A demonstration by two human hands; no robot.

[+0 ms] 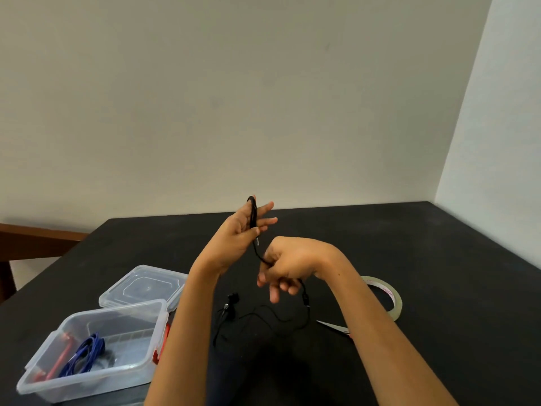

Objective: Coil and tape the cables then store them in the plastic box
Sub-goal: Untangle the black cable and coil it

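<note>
My left hand [244, 230] is raised above the black table, fingers spread, with loops of a black cable [253, 218] wound over them and the thumb pinching the strands. The cable runs down to my right hand [285, 266], whose fingers curl round it just below. The cable's tail, with a plug, hangs to the table [439, 259] and trails toward small black ends [231, 303]. The clear plastic box [38, 373] at front left holds a coiled blue cable [87, 353], a red cable [60, 358] and a dark one.
The box's clear lid [143, 285] lies behind it. A roll of clear tape [386, 294] sits right of my right forearm, with scissors [333, 326] partly hidden under that forearm. A red item [161, 344] shows beside the box. Wooden furniture [35, 241] stands left.
</note>
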